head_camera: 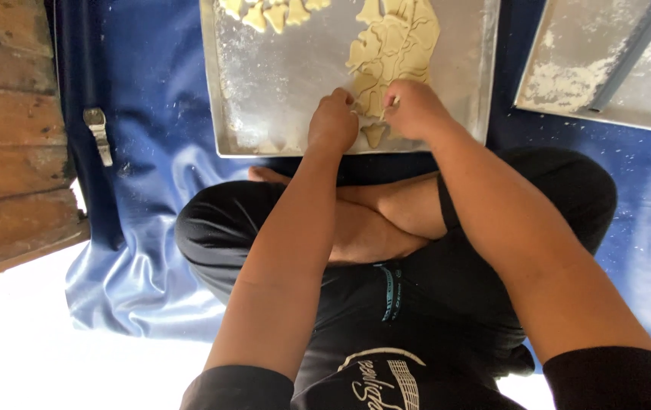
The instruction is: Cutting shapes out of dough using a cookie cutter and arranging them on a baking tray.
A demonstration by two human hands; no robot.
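Pale rolled dough sheet (pixel 394 45) lies on a floured metal tray (pixel 265 91). Left hand (pixel 333 121) and right hand (pixel 415 110), fingers curled narrow, press its six-o'clock edge. One small cut-out dough piece (pixel 373 134) lies between them.

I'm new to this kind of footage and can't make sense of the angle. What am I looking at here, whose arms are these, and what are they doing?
This is a single picture from a camera worn on a person's head, looking straight down. So the two arms are the wearer's own, and you see their crossed legs below, seated on a blue sheet.

In front of them lies a floured metal tray with a sheet of rolled dough cut into shapes. A few small cut-out pieces sit at the tray's far edge.

The left hand presses on the tray beside the dough. The right hand pinches at the dough's near edge; what exactly its fingers grip is hidden. A single cut piece lies between the hands.

A second floured tray lies to the right, wooden planks to the left.
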